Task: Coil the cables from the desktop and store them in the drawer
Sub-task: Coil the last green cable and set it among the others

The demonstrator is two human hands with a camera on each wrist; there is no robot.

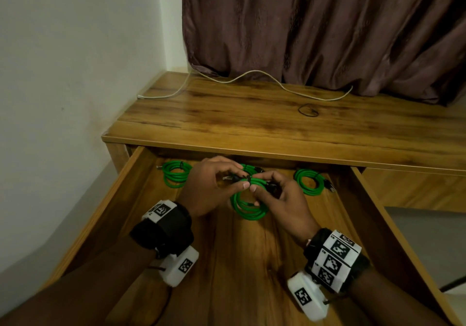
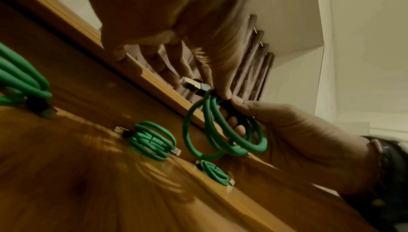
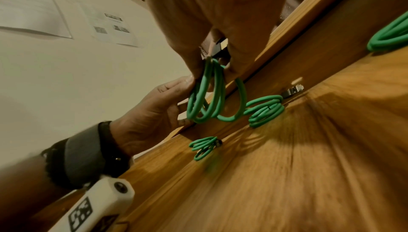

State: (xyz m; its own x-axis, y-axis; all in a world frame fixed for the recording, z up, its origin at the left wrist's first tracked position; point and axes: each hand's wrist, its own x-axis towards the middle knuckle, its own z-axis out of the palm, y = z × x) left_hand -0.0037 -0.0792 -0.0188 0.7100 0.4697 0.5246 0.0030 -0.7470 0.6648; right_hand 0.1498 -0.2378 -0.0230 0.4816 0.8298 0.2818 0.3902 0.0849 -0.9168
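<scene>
Over the open drawer (image 1: 106, 214), both hands held one coiled green cable (image 1: 248, 206) above the wooden drawer floor. The left hand (image 1: 209, 189) pinched the top of the coil between thumb and fingertips, near a metal-tipped black plug (image 2: 194, 86). The right hand (image 1: 280, 199) pinched the same bundle from the other side, its fingers curled through the loops. So each grip was clamped on that cable, thumbs nearly touching.

Three more green coils lay on the drawer floor along its back: one at the left (image 1: 175, 177), one in the middle (image 1: 249, 168) partly hidden behind the hands, and one at the right (image 1: 310, 182). That made four green coils in all.

On the worktop (image 1: 252, 119), one pale cable (image 1: 252, 81) lay uncoiled along the foot of the dark curtain (image 1: 327, 28), and one small black loop (image 1: 308, 110) lay well apart from the drawer.
</scene>
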